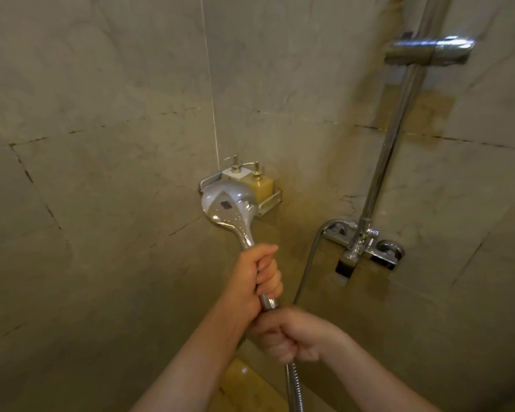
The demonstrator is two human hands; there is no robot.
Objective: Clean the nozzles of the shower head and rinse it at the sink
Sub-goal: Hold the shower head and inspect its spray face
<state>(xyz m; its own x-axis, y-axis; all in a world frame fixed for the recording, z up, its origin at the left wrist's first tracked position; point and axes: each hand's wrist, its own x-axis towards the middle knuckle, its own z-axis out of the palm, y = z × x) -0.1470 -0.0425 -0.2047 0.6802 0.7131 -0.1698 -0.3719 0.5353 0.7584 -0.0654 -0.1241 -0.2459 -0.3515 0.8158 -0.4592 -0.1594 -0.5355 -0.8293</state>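
A chrome shower head (pixel 229 205) points up and away from me, its shiny back facing the camera and its nozzle face hidden. My left hand (pixel 257 273) grips its handle just below the head. My right hand (pixel 292 334) grips the lower end of the handle, where the metal hose (pixel 293 388) joins it. The hose hangs down from my right hand and another stretch curves up to the wall mixer tap (pixel 360 248).
A corner wire rack (pixel 269 203) behind the shower head holds a white pump bottle (pixel 235 173) and a yellow pump bottle (pixel 260 182). A chrome riser rail (pixel 399 126) with an empty holder bracket (pixel 428 52) stands at the right. Tiled walls surround me.
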